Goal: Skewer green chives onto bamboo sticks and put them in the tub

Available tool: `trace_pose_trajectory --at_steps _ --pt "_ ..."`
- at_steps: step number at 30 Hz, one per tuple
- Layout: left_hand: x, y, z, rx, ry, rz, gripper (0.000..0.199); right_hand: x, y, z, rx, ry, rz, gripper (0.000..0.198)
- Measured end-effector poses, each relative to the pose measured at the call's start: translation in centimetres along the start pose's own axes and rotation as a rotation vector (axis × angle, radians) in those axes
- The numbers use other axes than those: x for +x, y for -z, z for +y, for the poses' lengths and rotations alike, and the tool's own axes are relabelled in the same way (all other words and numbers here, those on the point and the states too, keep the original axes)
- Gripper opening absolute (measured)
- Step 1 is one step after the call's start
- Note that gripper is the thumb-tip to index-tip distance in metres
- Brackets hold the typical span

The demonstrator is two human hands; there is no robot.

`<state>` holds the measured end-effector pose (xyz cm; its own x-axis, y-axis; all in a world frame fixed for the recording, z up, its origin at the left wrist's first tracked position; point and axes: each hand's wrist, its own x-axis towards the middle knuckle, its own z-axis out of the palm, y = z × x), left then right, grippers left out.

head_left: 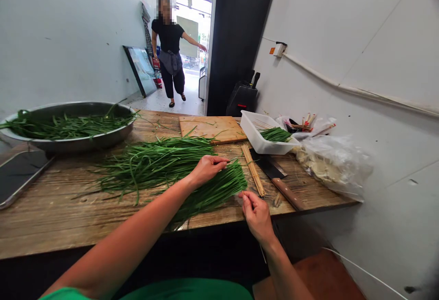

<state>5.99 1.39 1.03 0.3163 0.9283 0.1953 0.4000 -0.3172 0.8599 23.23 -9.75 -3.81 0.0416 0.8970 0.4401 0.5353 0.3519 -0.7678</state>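
A bundle of garlic chives point(216, 189) lies lined up on the wooden table, its cut ends to the right. My left hand point(207, 170) reaches over the bundle's far side, thumb and finger pinched on what looks like a thin chive strand. My right hand point(256, 212) is closed beside the near cut ends, at the table's front edge. A thin pale stick, apparently a bamboo skewer point(263, 254), shows below this hand; most of it is hidden by the fingers. Behind the bundle spreads a looser pile of chives point(161, 160). Several bamboo skewers point(253, 170) lie together to the right.
A cleaver point(279, 183) lies right of the skewers. Behind are a cutting board point(209, 128), a white tray point(270, 147) with chives, and a plastic bag point(329, 165). At left sit a metal basin point(85, 143) and a phone point(20, 174). A person point(170, 39) stands beyond.
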Motion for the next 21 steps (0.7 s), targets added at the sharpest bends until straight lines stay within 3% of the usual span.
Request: trace_pose_trajectory --at_steps 21 --pt "0.2 -0.29 -0.86 0.072 -0.102 0.013 0.029 -0.01 -0.06 0.46 0.034 -0.042 -0.062 0.033"
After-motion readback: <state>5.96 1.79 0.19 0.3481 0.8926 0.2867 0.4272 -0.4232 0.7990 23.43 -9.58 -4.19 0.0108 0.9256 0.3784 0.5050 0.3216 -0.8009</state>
